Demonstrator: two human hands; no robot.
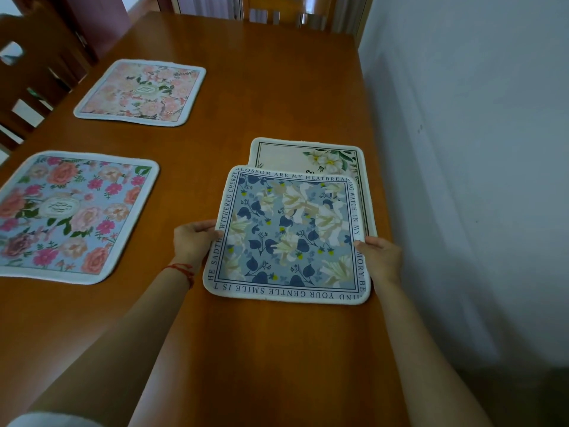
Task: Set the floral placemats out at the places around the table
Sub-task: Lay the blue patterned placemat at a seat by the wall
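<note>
A blue floral placemat point(289, 235) with lettering round its border is at the right side of the wooden table point(271, 87). My left hand point(192, 240) grips its left edge and my right hand point(381, 257) grips its right edge. It partly covers a cream placemat point(311, 157) with white flowers that lies just behind it. A blue placemat with pink and orange flowers point(70, 215) lies flat at the near left. A pale pink floral placemat point(141, 92) lies flat at the far left.
A white wall point(477, 149) runs close along the table's right edge. Dark wooden chairs point(34, 78) stand at the left side, and another chair point(283, 13) at the far end. A red string circles my left wrist.
</note>
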